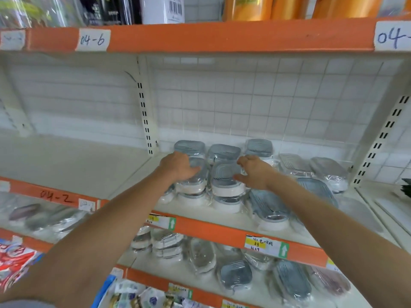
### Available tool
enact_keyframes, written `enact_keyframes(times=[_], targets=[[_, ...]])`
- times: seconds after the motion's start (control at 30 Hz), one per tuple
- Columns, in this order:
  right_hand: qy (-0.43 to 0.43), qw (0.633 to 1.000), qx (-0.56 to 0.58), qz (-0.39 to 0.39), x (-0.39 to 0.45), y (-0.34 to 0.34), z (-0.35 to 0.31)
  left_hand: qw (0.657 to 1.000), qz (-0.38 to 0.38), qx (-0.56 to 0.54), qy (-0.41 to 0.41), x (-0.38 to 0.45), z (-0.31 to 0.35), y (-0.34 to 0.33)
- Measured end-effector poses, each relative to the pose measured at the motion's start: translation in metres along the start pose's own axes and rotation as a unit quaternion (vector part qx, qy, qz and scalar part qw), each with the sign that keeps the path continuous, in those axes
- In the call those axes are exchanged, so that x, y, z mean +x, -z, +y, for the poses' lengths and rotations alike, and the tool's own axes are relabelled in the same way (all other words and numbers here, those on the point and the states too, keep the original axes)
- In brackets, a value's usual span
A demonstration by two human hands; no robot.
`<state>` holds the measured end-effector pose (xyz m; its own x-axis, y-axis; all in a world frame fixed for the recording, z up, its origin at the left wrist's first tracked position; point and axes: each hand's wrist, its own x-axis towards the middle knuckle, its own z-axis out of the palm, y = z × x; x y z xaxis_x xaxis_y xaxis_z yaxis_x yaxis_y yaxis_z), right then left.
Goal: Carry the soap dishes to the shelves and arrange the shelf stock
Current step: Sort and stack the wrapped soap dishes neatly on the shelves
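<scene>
Two stacks of wrapped soap dishes are set side by side on the middle shelf [222, 221]. The left stack [193, 185] is gripped from above by the left hand [178, 166], fingers curled over it. The right stack [225, 187] is touched by the right hand [253, 172], fingers nearly straight.

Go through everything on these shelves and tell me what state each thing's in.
left hand: gripping the left front soap dish stack
right hand: fingers straight against the right front stack
back-row dishes: wrapped, upright
long blue dish: wrapped, lying flat
orange bottles: upright
</scene>
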<state>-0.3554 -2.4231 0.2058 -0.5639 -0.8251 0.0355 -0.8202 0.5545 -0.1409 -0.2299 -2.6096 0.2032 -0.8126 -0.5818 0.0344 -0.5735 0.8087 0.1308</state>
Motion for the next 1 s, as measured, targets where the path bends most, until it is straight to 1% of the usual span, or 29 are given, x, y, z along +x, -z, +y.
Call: enact_keyframes(times=[0.1,0.2,0.37,0.6,0.7,0.83,1.0], targets=[[-0.054,0.998,0.01,0.002,0.002,-0.003,-0.004,1.0,-0.021,-0.004,-0.007,0.019,0.003,-0.012],[-0.11,0.994,-0.008,-0.008,0.001,-0.009,-0.011,0.998,-0.029,0.012,-0.045,0.03,0.006,-0.018],[-0.196,0.98,-0.022,-0.004,-0.001,-0.018,-0.031,0.993,-0.036,0.037,-0.105,0.049,-0.002,-0.023],[-0.314,0.949,0.022,0.001,0.016,-0.031,-0.066,0.976,-0.049,0.041,-0.21,0.067,-0.026,-0.011],[-0.358,0.933,0.03,-0.001,0.026,-0.035,-0.08,0.965,-0.07,0.046,-0.248,0.073,-0.037,-0.009],[-0.396,0.918,0.011,-0.005,0.034,-0.039,-0.096,0.96,-0.12,0.034,-0.25,0.086,-0.048,-0.01],[-0.427,0.904,-0.019,-0.007,0.041,-0.047,-0.101,0.958,-0.125,0.045,-0.254,0.089,-0.052,-0.02]])
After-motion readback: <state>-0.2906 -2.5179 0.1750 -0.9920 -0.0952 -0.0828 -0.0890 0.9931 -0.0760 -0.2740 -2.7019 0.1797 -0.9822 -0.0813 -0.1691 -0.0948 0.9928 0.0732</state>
